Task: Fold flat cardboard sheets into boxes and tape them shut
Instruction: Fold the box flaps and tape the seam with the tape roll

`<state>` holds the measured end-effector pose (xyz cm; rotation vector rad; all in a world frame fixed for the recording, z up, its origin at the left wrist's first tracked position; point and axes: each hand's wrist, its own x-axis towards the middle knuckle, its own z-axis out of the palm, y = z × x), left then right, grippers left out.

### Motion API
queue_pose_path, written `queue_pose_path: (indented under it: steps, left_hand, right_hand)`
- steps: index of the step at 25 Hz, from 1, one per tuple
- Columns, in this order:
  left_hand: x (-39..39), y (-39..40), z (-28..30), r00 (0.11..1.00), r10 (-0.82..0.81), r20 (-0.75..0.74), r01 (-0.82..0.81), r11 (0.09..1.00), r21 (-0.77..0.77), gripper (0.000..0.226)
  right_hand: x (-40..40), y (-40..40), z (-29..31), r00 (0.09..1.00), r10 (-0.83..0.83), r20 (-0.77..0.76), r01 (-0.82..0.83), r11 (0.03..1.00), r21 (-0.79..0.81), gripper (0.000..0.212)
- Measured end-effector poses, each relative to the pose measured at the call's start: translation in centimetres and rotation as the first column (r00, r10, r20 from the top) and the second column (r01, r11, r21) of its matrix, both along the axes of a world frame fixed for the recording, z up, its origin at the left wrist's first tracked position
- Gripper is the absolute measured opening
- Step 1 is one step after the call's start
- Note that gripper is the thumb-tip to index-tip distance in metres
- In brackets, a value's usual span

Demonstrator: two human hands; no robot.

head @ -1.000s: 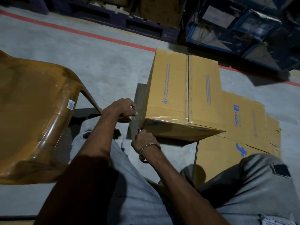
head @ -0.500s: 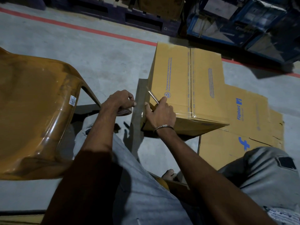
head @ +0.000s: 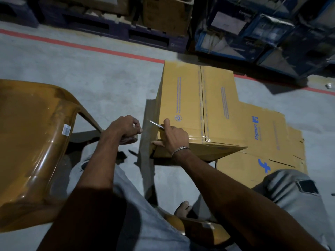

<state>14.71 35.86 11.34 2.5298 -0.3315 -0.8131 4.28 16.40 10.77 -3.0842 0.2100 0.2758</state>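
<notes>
At the near left corner of the box (head: 195,105), on the floor (head: 90,73): the fingers (head: 167,124) of the right hand (head: 174,136) are curled round a thin blade (head: 156,124), thumb pressed against the box side. A roll of tape (head: 129,140) is gripped in the closed left hand (head: 125,127), just beside that corner. A clear strip appears stretched between roll and box; its line cannot be told exactly. Box: folded, seam taped, resting partly on flat cardboard sheets (head: 262,142). Risks, as judged: thumb nicked if the blade slips; tape torn ragged or lifted if slack is given; box shifted by the push.
</notes>
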Motion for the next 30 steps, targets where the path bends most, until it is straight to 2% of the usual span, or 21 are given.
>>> queue_pose_path:
  steps: [3,5,7,9,12,16,18,20,22,25,30]
  left_hand:
    - [-0.3,0.2,0.2,1.000,0.006,-0.003,-0.006,1.000,0.012,0.021]
    - [-0.6,-0.2,0.5,0.999,0.052,-0.014,-0.052,0.999,-0.015,0.020]
    - [-0.8,-0.6,0.5,0.986,0.164,-0.019,-0.165,0.983,-0.075,0.018]
    - [-0.7,-0.9,0.5,0.949,0.316,-0.003,-0.313,0.938,-0.146,0.018]
    - [-0.1,-1.5,0.1,0.844,0.532,-0.071,-0.532,0.811,-0.245,0.027]
    - [0.6,-4.3,-0.4,0.692,0.675,-0.258,-0.713,0.580,-0.395,0.014]
    - [0.9,-6.1,-0.9,0.640,0.711,-0.292,-0.750,0.494,-0.439,0.016]
    - [0.9,-7.7,-1.1,0.590,0.754,-0.289,-0.775,0.429,-0.463,0.008]
    - [1.0,-8.8,-1.3,0.554,0.775,-0.303,-0.790,0.375,-0.484,0.012]
    - [0.9,-10.0,-1.6,0.562,0.769,-0.305,-0.791,0.392,-0.470,0.020]
    - [-0.3,-11.2,-1.3,0.652,0.723,-0.230,-0.726,0.506,-0.466,0.018]
  right_hand:
    - [0.4,-0.9,1.4,0.999,0.033,-0.023,-0.030,0.994,0.110,0.063]
    - [0.3,-1.2,2.1,0.998,0.002,-0.057,0.015,0.952,0.305,0.059]
    - [-0.5,-1.9,2.4,0.991,-0.084,-0.104,0.122,0.879,0.461,0.068]
    - [-1.5,-3.8,2.2,0.981,-0.186,-0.057,0.188,0.832,0.522,0.053]
    - [-2.9,-9.2,2.3,0.951,-0.304,0.047,0.224,0.790,0.571,0.029]
    - [-4.4,-19.8,2.5,0.895,-0.422,0.143,0.299,0.807,0.510,0.019]
    - [-4.5,-24.6,2.2,0.817,-0.540,0.201,0.413,0.793,0.448,0.021]
    - [-4.0,-27.4,2.1,0.709,-0.679,0.191,0.545,0.699,0.463,0.026]
    - [-3.2,-28.5,1.5,0.640,-0.765,0.079,0.629,0.580,0.517,0.030]
    - [-2.7,-28.2,-0.1,0.589,-0.799,-0.123,0.697,0.425,0.577,0.031]
    - [-2.0,-27.6,-0.5,0.594,-0.784,-0.178,0.678,0.369,0.636,0.034]
